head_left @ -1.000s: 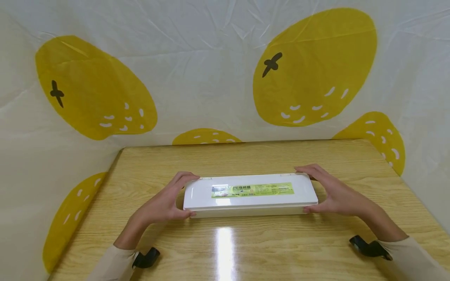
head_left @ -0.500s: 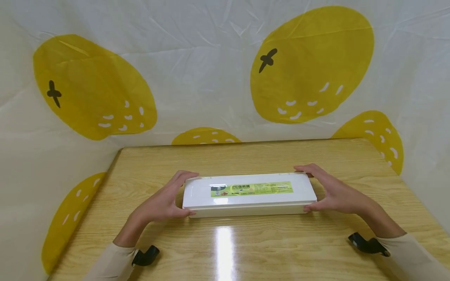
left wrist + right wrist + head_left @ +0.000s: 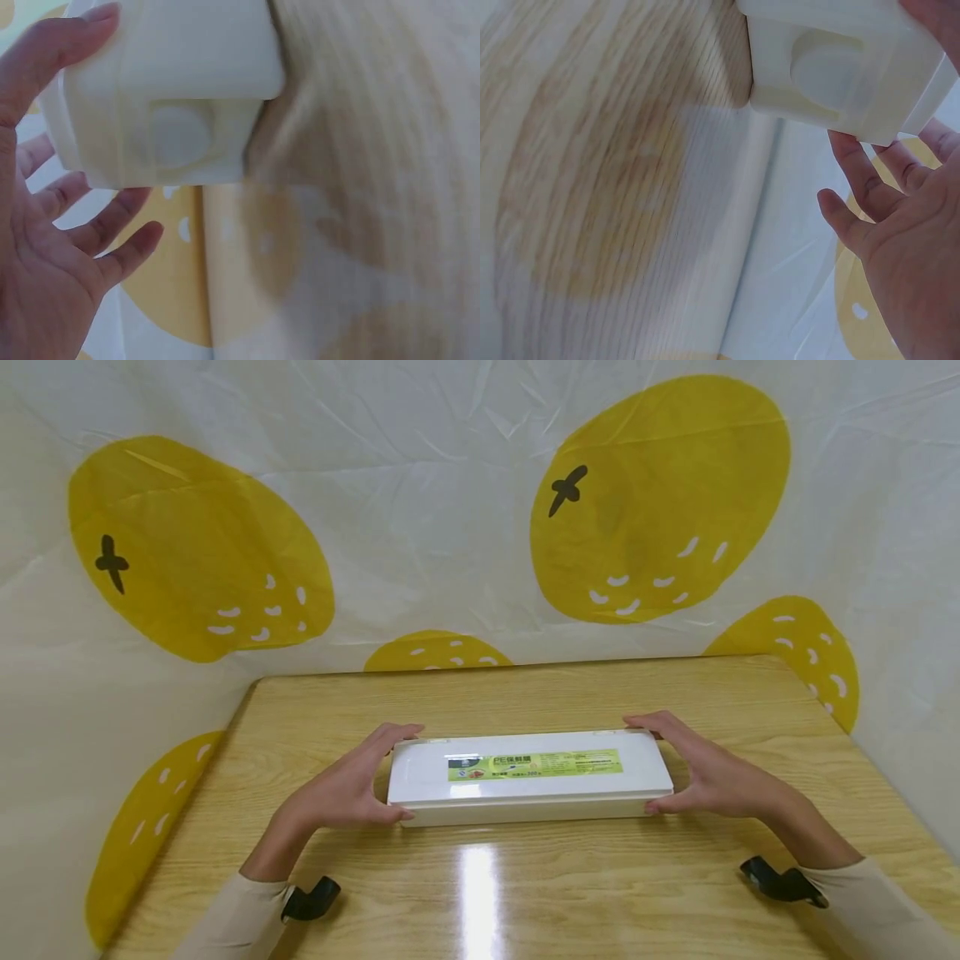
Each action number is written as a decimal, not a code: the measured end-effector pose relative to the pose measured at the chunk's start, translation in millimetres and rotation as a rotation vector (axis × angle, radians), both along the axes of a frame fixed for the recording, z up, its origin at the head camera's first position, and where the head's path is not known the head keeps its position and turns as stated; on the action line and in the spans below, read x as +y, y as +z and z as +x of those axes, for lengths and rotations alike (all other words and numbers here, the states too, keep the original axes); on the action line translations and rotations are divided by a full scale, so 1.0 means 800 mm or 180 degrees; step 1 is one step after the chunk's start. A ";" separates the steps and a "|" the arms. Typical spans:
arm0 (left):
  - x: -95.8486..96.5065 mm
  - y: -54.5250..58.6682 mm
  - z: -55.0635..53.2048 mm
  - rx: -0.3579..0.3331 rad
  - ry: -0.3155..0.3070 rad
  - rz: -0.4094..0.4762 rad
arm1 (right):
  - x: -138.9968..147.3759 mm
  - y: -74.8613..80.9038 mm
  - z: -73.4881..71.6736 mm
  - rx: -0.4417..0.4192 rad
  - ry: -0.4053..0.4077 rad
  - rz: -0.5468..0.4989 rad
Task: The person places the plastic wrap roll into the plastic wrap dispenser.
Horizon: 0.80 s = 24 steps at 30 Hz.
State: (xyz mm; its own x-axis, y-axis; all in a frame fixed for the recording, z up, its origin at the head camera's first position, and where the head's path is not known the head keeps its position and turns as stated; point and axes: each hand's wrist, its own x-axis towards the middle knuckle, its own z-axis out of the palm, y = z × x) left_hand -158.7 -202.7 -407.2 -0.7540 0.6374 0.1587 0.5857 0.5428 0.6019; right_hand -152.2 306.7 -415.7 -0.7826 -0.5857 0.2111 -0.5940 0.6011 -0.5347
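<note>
A long white cling film box (image 3: 532, 785) with a lid and a green-yellow label (image 3: 555, 763) lies lengthwise across the table. My left hand (image 3: 347, 789) grips its left end, thumb at the front edge and fingers reaching to the back edge. At the other end, my right hand (image 3: 726, 782) holds it the same way. The left wrist view shows one end of the box (image 3: 180, 60), with a round recess, under the thumb. In the right wrist view, fingertips touch the back side of the box (image 3: 840, 75). Its inside is hidden.
The wood-grain table (image 3: 480, 697) runs back to a white sheet (image 3: 435, 560) with yellow fruit prints, which also hangs along the left side and the right. Black straps or mounts (image 3: 311, 899) sit at both wrists. A bright light reflection lies on the table in front.
The head view has shifted slightly. Both hands keep their hold on the cling film box, which stays in place on the table.
</note>
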 end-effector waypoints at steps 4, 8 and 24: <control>-0.001 -0.005 0.000 -0.0032 -0.0002 0.0066 | -0.001 0.003 0.001 0.0049 0.0036 -0.0007; -0.002 -0.005 -0.003 0.0000 -0.0066 0.0062 | -0.001 0.003 0.001 0.0065 0.0039 0.0018; -0.003 -0.013 -0.003 -0.0581 -0.0019 0.0354 | 0.001 0.001 0.000 0.0058 -0.0015 0.0106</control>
